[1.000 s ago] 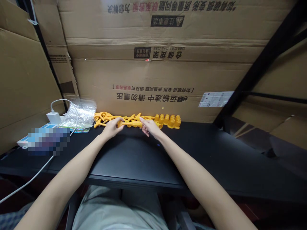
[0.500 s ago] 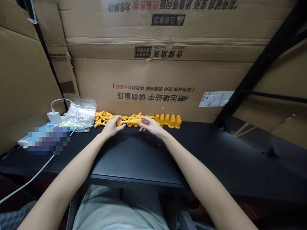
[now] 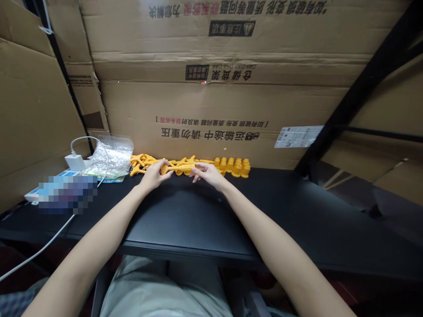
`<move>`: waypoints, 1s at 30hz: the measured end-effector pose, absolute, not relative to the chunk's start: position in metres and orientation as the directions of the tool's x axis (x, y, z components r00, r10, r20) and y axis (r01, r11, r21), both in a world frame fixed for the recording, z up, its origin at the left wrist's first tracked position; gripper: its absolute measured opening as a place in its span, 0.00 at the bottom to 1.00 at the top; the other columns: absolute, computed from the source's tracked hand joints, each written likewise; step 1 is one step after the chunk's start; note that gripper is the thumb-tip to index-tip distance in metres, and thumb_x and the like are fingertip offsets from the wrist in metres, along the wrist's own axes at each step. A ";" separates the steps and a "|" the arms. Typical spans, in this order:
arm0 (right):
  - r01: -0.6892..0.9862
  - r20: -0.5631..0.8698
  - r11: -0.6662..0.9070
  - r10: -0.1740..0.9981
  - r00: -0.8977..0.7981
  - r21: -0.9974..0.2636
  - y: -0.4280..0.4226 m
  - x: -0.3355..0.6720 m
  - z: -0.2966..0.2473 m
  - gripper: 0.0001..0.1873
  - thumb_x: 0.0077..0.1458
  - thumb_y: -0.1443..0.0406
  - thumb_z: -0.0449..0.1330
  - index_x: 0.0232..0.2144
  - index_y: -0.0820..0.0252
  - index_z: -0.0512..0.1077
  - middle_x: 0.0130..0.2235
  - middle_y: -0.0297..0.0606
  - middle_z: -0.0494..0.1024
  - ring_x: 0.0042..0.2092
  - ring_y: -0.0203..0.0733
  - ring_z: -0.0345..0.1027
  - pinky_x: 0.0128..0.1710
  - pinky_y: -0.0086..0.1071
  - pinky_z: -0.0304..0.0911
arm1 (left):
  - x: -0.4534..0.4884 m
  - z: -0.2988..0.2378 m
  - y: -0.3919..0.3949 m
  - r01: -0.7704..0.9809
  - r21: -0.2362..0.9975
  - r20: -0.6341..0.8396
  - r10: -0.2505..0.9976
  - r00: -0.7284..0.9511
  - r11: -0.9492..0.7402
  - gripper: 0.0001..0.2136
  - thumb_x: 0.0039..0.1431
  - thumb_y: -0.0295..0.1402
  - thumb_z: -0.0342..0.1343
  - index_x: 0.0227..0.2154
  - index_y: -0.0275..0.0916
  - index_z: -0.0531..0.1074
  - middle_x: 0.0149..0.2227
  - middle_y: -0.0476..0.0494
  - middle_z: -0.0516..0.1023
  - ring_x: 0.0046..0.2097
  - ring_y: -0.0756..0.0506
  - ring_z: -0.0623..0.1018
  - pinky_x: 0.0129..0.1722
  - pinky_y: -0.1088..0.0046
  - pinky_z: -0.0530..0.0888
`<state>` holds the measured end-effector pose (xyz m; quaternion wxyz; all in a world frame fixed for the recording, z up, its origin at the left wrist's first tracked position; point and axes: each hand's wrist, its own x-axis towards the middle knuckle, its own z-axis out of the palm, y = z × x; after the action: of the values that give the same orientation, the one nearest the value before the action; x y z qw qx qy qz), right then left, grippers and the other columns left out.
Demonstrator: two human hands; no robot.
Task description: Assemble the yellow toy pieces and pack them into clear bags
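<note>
Both my hands reach to the back of the black table [image 3: 185, 215] and hold one long yellow plastic piece [image 3: 181, 167] between them. My left hand [image 3: 155, 175] is closed round its left end, thumb on top. My right hand [image 3: 207, 173] pinches its right end with bent fingers. Behind the piece lies a heap of yellow branched plastic parts [image 3: 145, 161]. To the right of my right hand stands a row of small yellow cone-shaped caps [image 3: 235, 167], apart from my fingers.
A crumpled clear plastic bag [image 3: 110, 156] lies left of the yellow parts. A white charger [image 3: 75, 161] with a cable sits on a power strip at the far left. Cardboard sheets [image 3: 211, 97] wall the back and left. A black slanted frame bar [image 3: 357, 88] stands at the right.
My right hand has closed on the right end of the yellow piece, and the piece has risen slightly off the table between both hands. My left hand stays in place.
</note>
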<state>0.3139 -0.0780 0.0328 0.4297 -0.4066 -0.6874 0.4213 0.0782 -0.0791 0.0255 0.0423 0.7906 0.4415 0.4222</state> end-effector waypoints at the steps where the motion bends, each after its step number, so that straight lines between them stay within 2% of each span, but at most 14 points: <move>1: 0.188 0.250 0.312 0.923 -0.292 -0.931 -0.079 0.313 0.034 0.24 0.50 0.54 0.64 0.44 0.65 0.72 0.29 0.39 0.80 0.23 0.36 0.72 0.29 0.31 0.67 | 0.078 0.025 -0.079 0.665 0.433 0.633 0.731 0.255 -0.608 0.09 0.52 0.35 0.57 0.35 0.39 0.67 0.25 0.53 0.68 0.25 0.52 0.65 0.29 0.77 0.64; 7: 0.115 0.231 0.267 0.939 -0.255 -0.957 -0.084 0.308 0.039 0.21 0.46 0.51 0.65 0.30 0.64 0.73 0.22 0.37 0.78 0.19 0.35 0.69 0.22 0.28 0.64 | 0.077 0.022 -0.077 0.673 0.392 0.662 0.701 0.267 -0.627 0.09 0.52 0.35 0.57 0.36 0.39 0.67 0.26 0.52 0.70 0.26 0.52 0.67 0.29 0.77 0.65; 12: 0.049 0.137 0.146 0.978 -0.158 -0.988 -0.086 0.298 0.038 0.23 0.53 0.51 0.60 0.20 0.65 0.71 0.17 0.39 0.74 0.14 0.33 0.63 0.15 0.26 0.59 | 0.078 0.020 -0.079 0.679 0.322 0.717 0.638 0.281 -0.660 0.10 0.53 0.35 0.58 0.37 0.39 0.67 0.30 0.49 0.74 0.28 0.51 0.70 0.32 0.75 0.68; 17: -0.080 -0.049 -0.053 0.998 -0.049 -0.995 -0.088 0.289 0.039 0.21 0.57 0.53 0.56 0.21 0.63 0.70 0.16 0.37 0.71 0.14 0.31 0.61 0.11 0.23 0.54 | 0.081 0.022 -0.080 0.675 0.283 0.751 0.595 0.286 -0.682 0.11 0.52 0.33 0.59 0.38 0.38 0.68 0.35 0.45 0.77 0.34 0.48 0.75 0.36 0.74 0.70; 23: -0.185 -0.287 -0.316 0.943 -0.167 -0.931 -0.093 0.289 0.048 0.23 0.59 0.51 0.52 0.21 0.61 0.65 0.14 0.33 0.69 0.13 0.30 0.59 0.14 0.23 0.56 | 0.085 0.024 -0.084 0.686 0.300 0.714 0.633 0.299 -0.663 0.12 0.53 0.35 0.59 0.40 0.38 0.69 0.39 0.42 0.77 0.37 0.47 0.76 0.40 0.71 0.71; 26: -0.265 -0.330 -0.380 0.919 -0.214 -0.886 -0.094 0.290 0.050 0.22 0.60 0.52 0.51 0.24 0.62 0.66 0.16 0.35 0.72 0.15 0.31 0.62 0.18 0.24 0.61 | 0.084 0.032 -0.090 0.693 0.320 0.658 0.678 0.328 -0.646 0.16 0.55 0.38 0.57 0.46 0.39 0.68 0.40 0.43 0.77 0.35 0.48 0.76 0.39 0.71 0.71; 28: -0.301 -0.339 -0.388 0.919 -0.201 -0.871 -0.094 0.292 0.052 0.21 0.61 0.53 0.50 0.25 0.63 0.67 0.18 0.37 0.74 0.17 0.33 0.65 0.20 0.26 0.63 | 0.078 0.044 -0.092 0.695 0.363 0.610 0.722 0.327 -0.621 0.18 0.57 0.40 0.53 0.50 0.41 0.66 0.37 0.45 0.77 0.31 0.49 0.75 0.36 0.72 0.71; 30: -0.327 -0.338 -0.375 0.926 -0.166 -0.868 -0.094 0.293 0.053 0.20 0.61 0.54 0.49 0.26 0.63 0.67 0.19 0.38 0.75 0.19 0.34 0.67 0.22 0.26 0.64 | 0.063 0.062 -0.092 0.730 0.437 0.605 0.772 0.193 -0.525 0.17 0.59 0.40 0.50 0.50 0.41 0.65 0.37 0.45 0.77 0.30 0.50 0.75 0.34 0.72 0.71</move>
<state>0.2931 -0.0941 0.0531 0.4539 -0.4592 -0.3264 0.6903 0.0633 -0.0916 0.0620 0.0257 0.7719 0.4866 0.4083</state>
